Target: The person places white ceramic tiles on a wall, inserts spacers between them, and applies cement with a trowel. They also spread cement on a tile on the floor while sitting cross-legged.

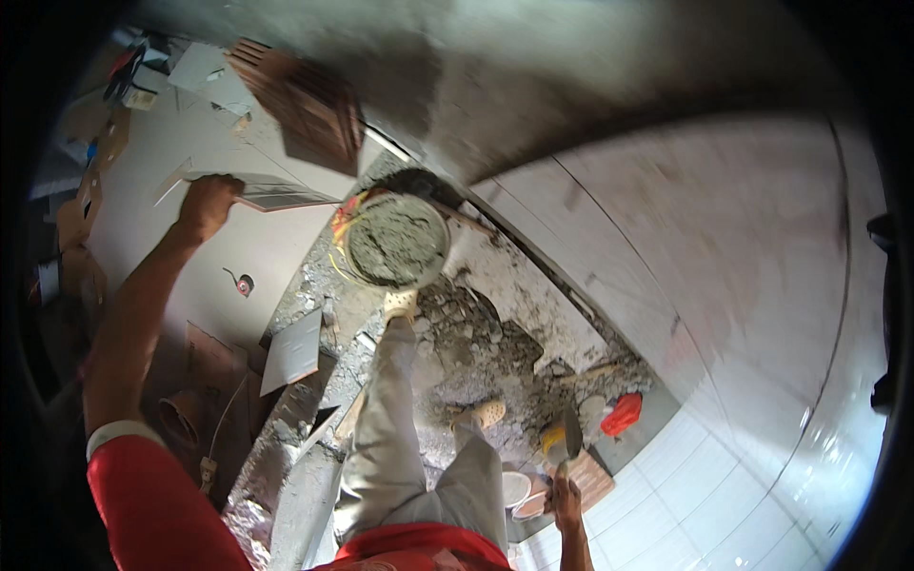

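Stretched out to the left, my left hand is closed on the edge of a thin tile, which is tilted above the light floor. My right hand, low at the right, is wrapped round the handle of a trowel; its blade points away from me. Ahead of my feet stands a round bucket filled with wet grey mortar. A small cut tile piece leans at the edge of the rubble, left of my leg.
Brown tiles are stacked by the wall at the far left. A tape measure lies on the light floor. Broken rubble surrounds my feet. A red bag and a brown tile lie at the right, beside the white tiled wall.
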### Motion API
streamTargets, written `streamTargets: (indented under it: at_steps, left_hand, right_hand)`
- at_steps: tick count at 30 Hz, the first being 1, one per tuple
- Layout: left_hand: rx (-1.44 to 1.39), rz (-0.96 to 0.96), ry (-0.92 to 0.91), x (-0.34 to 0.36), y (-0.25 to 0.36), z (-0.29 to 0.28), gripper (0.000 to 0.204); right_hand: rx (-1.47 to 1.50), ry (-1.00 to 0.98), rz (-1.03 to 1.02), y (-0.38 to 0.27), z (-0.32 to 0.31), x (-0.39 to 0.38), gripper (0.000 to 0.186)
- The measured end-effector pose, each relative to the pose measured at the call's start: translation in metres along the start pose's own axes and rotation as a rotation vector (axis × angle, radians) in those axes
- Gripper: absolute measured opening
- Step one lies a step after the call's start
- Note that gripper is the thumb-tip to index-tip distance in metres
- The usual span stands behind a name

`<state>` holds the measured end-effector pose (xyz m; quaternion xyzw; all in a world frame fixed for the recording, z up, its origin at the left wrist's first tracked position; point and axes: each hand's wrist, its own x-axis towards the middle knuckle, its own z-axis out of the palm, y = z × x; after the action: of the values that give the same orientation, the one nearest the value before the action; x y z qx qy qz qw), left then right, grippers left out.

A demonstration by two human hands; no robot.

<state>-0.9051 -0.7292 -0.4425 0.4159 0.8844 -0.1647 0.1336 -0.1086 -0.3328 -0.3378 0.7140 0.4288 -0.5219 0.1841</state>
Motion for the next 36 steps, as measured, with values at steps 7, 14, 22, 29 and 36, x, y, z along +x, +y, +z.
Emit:
streamTargets:
  at_steps: [7,14,22,29,36]
  left_hand:
    - [-0.018,0.151,-0.079,-0.090,0.173,-0.197,0.007]
    - [-0.128,0.330,-0.034,-0.153,0.419,-0.286,0.010]
    - [-0.789,0.250,-0.386,-0.115,0.626,-0.201,0.019]
    - [-1.340,0.382,-0.559,-0.075,0.769,-0.078,0.026]
    - [-1.426,0.340,-0.756,-0.078,0.901,0.047,0.033]
  right_hand:
    - [0.165,-0.021,-0.046,0.125,-0.060,0.063,0.045]
    - [0.403,0.101,0.036,0.278,-0.147,0.100,0.040]
    - [0.703,0.317,0.049,0.382,-0.172,0.092,0.034]
    - [0.914,0.637,-0.055,0.417,-0.093,0.087,0.020]
    - [0.979,0.603,0.168,0.491,-0.069,0.140,0.018]
